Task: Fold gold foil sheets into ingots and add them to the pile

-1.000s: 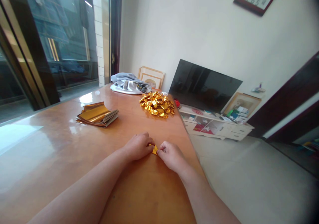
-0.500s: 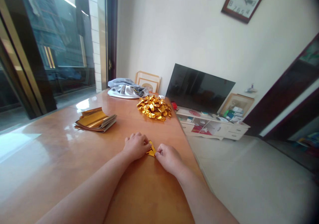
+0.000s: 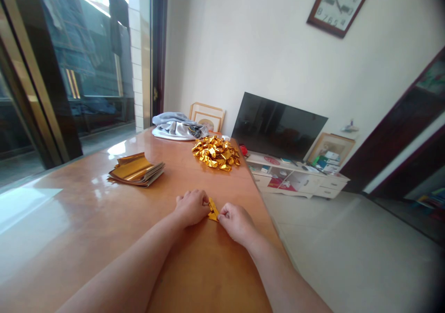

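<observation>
Pinching one folded gold foil piece (image 3: 212, 210), left hand (image 3: 191, 207), right hand (image 3: 236, 223), fingers (image 3: 222, 214) clamped on it

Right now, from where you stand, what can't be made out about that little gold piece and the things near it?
All in the head view:
The small gold foil piece: the left hand and right hand hide its full shape.
The stack of gold sheets: too small to count.
The heap of gold foil pieces: upper pieces hide the lower ones.
</observation>
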Tool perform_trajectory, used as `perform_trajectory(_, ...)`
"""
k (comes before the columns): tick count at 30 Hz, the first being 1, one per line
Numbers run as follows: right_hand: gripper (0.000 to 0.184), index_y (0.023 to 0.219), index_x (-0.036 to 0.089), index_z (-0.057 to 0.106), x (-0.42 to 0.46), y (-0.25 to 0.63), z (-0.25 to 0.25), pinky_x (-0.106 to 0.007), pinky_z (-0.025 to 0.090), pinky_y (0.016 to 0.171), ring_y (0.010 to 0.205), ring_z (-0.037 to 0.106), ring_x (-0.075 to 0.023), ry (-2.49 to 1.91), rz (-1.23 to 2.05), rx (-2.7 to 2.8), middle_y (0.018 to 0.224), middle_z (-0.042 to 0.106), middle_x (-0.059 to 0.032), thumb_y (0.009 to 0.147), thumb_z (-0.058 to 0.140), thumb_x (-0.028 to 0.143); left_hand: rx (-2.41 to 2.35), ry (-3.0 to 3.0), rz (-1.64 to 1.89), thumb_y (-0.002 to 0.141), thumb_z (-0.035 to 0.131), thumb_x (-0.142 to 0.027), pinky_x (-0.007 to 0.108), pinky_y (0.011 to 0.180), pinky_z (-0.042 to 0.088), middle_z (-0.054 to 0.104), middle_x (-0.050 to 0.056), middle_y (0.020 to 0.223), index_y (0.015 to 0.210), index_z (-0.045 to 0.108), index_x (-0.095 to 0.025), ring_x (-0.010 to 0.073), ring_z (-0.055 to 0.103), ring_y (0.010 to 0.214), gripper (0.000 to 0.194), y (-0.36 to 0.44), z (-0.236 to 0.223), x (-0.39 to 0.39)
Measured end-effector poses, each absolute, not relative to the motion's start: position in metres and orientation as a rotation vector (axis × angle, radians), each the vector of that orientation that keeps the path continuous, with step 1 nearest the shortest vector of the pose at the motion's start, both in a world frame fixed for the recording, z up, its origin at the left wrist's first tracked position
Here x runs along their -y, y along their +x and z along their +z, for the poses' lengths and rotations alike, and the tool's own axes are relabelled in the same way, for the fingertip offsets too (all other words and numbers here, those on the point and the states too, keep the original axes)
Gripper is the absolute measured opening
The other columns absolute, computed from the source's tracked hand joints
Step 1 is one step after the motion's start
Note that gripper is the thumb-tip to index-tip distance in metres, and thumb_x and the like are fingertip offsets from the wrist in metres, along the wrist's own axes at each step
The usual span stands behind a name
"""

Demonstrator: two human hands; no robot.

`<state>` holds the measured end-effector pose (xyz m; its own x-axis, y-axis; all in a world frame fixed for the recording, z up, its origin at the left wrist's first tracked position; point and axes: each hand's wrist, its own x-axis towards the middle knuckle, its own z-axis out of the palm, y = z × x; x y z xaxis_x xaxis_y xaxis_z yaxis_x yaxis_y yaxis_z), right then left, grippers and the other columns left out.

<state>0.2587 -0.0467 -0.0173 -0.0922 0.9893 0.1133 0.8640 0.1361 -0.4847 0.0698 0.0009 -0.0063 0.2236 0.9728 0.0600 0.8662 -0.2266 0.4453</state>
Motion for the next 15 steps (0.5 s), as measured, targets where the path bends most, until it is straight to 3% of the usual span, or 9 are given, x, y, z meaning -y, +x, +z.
perform_trajectory(6, 0.007, 0.081, 0.023, 0.066, 0.0500, 0.2551, -0.0169, -0.023, 0.027, 0.057, 0.064, 0.054, -0.0125, -1.764, 0.433, 2.022, 0.071, 0.067, 0.0022, 0.085, 0.062, 0.027, -1.638, 2.090, 0.527, 0.073, 0.059, -0.027, 0.040, 0.090, 0.038, 0.073, 0.002, 0.108, 0.117, 0.057, -0.031, 0.0248, 0.062, 0.107, 0.045, 0.0693, -0.0036, -0.0010)
perform_trajectory(12, 0.009, 0.085, 0.023, 0.065, 0.0515, 0.2548, -0.0168, -0.023, 0.023, 0.054, 0.064, 0.052, -0.0125, -1.800, 0.429, 1.966, 0.074, 0.066, 0.0018, 0.083, 0.065, 0.032, -1.579, 2.168, 0.512, 0.071, 0.060, -0.026, 0.040, 0.088, 0.038, 0.073, 0.000, 0.103, 0.114, 0.058, -0.030, 0.0257, 0.063, 0.106, 0.043, 0.0697, -0.0034, 0.0016)
perform_trajectory(15, 0.008, 0.086, 0.023, 0.067, 0.0500, 0.2548, -0.0179, -0.023, 0.025, 0.055, 0.065, 0.053, -0.0128, -1.780, 0.454, 1.982, 0.074, 0.066, 0.0014, 0.085, 0.064, 0.031, -1.639, 2.185, 0.493, 0.073, 0.060, -0.028, 0.040, 0.087, 0.039, 0.071, 0.004, 0.110, 0.112, 0.061, -0.029, 0.0277, 0.061, 0.109, 0.040, 0.0700, -0.0043, 0.0007)
